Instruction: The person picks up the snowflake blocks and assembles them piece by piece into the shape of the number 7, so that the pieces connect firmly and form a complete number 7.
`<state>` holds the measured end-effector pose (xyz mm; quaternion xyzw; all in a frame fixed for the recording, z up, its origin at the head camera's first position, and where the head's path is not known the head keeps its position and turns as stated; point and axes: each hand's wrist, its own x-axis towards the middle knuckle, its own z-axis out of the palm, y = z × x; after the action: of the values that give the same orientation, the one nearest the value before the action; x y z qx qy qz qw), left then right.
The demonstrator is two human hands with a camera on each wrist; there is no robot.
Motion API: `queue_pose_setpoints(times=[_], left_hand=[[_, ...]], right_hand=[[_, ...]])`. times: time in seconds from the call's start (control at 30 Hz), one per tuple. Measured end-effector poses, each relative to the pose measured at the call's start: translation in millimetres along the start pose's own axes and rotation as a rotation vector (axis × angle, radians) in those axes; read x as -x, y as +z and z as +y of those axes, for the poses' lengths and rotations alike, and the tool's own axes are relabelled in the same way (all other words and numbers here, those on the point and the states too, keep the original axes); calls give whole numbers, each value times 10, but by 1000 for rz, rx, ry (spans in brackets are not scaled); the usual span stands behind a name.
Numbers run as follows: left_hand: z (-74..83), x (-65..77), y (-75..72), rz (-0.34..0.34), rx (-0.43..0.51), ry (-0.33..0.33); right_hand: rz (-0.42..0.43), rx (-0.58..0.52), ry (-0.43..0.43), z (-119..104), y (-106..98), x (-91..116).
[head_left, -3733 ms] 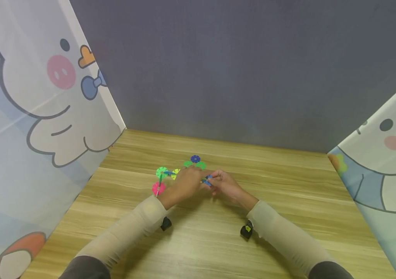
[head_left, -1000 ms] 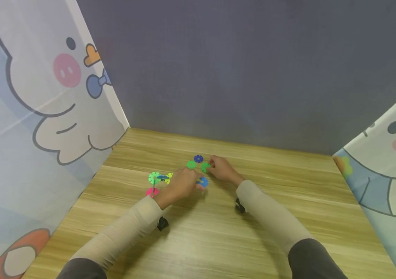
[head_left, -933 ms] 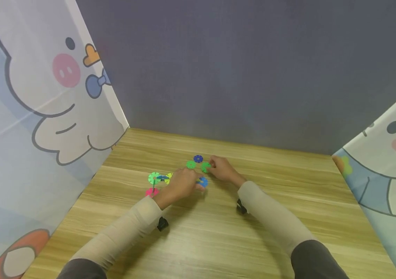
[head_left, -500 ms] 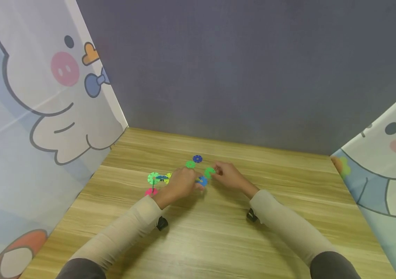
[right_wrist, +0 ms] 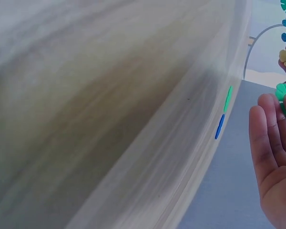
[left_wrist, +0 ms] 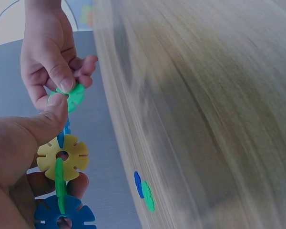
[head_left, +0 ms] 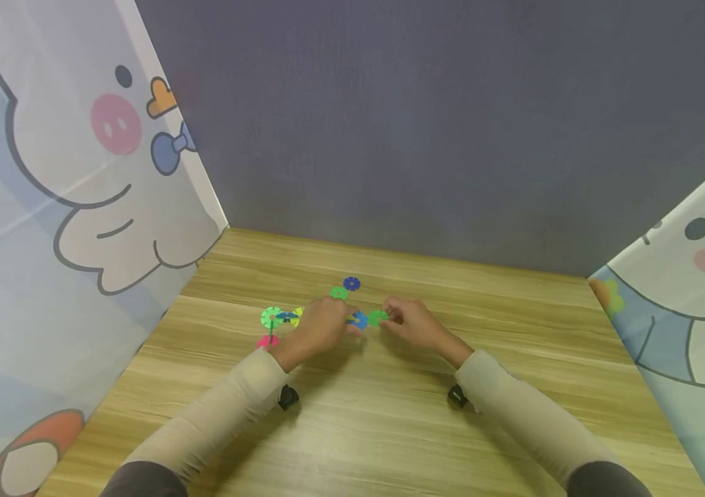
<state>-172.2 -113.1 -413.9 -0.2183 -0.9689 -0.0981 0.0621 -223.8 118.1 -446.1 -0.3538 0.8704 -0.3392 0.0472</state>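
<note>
In the head view my left hand (head_left: 324,324) grips a chain of slotted snowflake discs, covering its middle. A yellow disc (left_wrist: 78,145), a green disc (left_wrist: 60,179) and a blue disc (left_wrist: 52,210) show by its fingers in the left wrist view. Past the fingertips, a light blue disc (head_left: 361,319) forms the chain's right end. My right hand (head_left: 414,323) pinches a single green disc (head_left: 377,317) between thumb and fingers, edge close against that blue disc. At the left the chain carries a light green disc (head_left: 267,312) and a pink disc (head_left: 265,342).
Two loose discs lie on the wooden table (head_left: 514,386) behind my hands, one green (head_left: 339,293), one dark blue (head_left: 351,284). A grey wall (head_left: 390,138) rises at the table's back edge, with cartoon-printed panels (head_left: 141,228) on both sides.
My right hand has left the chain's blue end disc, taken the loose green disc from the table and brought it nearer me, beside that blue disc. My left hand keeps holding the chain.
</note>
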Motion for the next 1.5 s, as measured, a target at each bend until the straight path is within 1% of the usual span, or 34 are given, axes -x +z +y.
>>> queue_pose_setpoints(times=[0.1, 0.2, 0.37, 0.53, 0.63, 0.77, 0.9, 1.03, 1.27, 1.4, 1.5], left_hand=[[-3, 2, -2, 19, -1, 6], [-4, 0, -5, 20, 6, 7], [1, -4, -4, 17, 2, 3], [9, -7, 16, 26, 2, 17], [16, -8, 21, 29, -4, 25], [25, 2, 9, 37, -7, 27], [36, 5, 17, 69, 3, 39], [55, -7, 27, 93, 10, 49], [72, -40, 18, 57, -6, 25], [41, -37, 27, 46, -2, 49], [4, -28, 38, 35, -9, 80]], right_hand=[[-18, 6, -4, -15, 1, 20], [-21, 17, -13, -32, 8, 33], [12, 34, -27, -36, 23, 42], [35, 45, -57, -22, 50, 30], [40, 56, -60, -23, 66, 24], [59, 77, -88, -45, 63, 18], [83, 90, -137, -83, 42, 2], [84, 80, -142, -124, 27, -3], [90, 99, -166, -153, 43, -15], [96, 109, -168, -129, 68, -12], [72, 122, -164, -100, 84, -11]])
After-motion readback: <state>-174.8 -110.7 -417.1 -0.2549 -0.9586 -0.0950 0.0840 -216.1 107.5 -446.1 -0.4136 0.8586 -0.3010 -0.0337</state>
